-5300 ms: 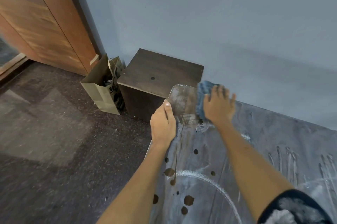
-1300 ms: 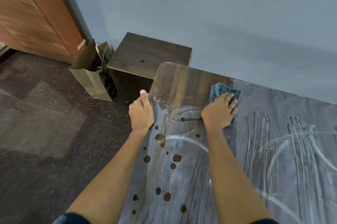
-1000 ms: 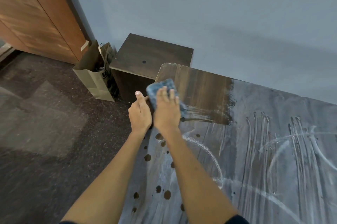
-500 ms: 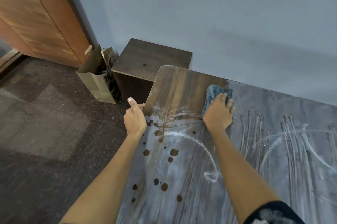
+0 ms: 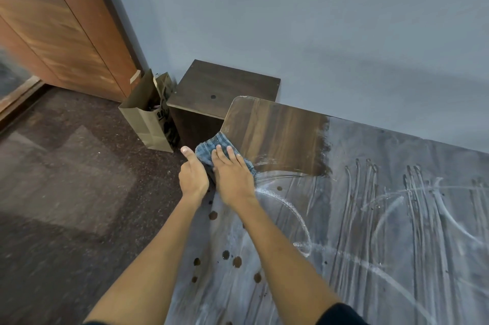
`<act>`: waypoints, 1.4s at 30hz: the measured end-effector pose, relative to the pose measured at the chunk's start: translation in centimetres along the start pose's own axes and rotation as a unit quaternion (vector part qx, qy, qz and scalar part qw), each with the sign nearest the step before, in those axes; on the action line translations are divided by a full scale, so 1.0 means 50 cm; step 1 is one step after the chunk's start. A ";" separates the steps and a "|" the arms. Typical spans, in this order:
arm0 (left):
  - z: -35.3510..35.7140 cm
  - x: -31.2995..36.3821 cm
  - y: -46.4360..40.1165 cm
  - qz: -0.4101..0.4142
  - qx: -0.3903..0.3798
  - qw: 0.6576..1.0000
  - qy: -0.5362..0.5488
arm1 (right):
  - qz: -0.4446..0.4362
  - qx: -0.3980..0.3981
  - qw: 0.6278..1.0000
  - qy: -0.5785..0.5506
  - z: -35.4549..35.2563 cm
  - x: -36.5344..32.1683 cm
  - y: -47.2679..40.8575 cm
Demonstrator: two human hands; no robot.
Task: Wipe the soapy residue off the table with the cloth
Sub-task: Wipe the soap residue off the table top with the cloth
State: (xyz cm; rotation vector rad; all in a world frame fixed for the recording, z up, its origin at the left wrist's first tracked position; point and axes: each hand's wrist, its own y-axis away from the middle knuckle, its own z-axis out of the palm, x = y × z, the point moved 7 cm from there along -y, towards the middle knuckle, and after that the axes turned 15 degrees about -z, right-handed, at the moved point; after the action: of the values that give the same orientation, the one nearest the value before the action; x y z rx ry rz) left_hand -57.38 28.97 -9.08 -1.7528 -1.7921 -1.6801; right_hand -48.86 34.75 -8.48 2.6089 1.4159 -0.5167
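A dark wooden table [image 5: 275, 136] fills the right and lower part of the head view. Its far left corner is wiped to bare wood; the rest carries a whitish soapy film [image 5: 383, 218] with streaks and round bare spots. A blue checked cloth [image 5: 211, 148] lies at the table's left edge. My right hand [image 5: 232, 179] presses flat on it with straight fingers. Just left of it, my left hand [image 5: 193, 176] sits at the table's edge, thumb raised; its fingers are hidden below the edge.
A low dark cabinet [image 5: 222, 89] stands against the blue-grey wall beyond the table's corner. A brown paper bag [image 5: 144, 118] leans beside it. A wooden door [image 5: 53, 22] is at the left, with dark speckled floor [image 5: 66, 192] below.
My right hand slid the cloth from the edge of the soapy film leftward to the table's left edge, beside my left hand. The wiped patch has grown since the earliest frame.
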 end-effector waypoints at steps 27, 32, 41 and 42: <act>0.000 -0.028 -0.001 0.026 -0.076 0.996 0.032 | -0.054 -0.028 0.998 0.013 -0.015 -0.003 0.001; 0.002 -0.033 -0.003 0.041 -0.088 0.995 0.037 | 0.145 -0.008 0.988 0.046 -0.080 0.122 -0.040; 0.004 -0.045 -0.011 0.043 -0.064 0.996 0.039 | -0.015 -0.050 0.997 0.049 -0.020 0.026 -0.104; 0.004 -0.044 -0.009 0.042 -0.059 0.997 0.034 | -0.058 -0.070 0.995 0.045 -0.011 0.013 -0.099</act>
State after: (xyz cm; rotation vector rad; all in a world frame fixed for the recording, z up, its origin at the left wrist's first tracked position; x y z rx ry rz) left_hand -56.90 27.89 -11.00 -1.7685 -1.5975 -1.8226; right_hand -52.52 38.14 -7.93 2.4795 1.5766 -0.3023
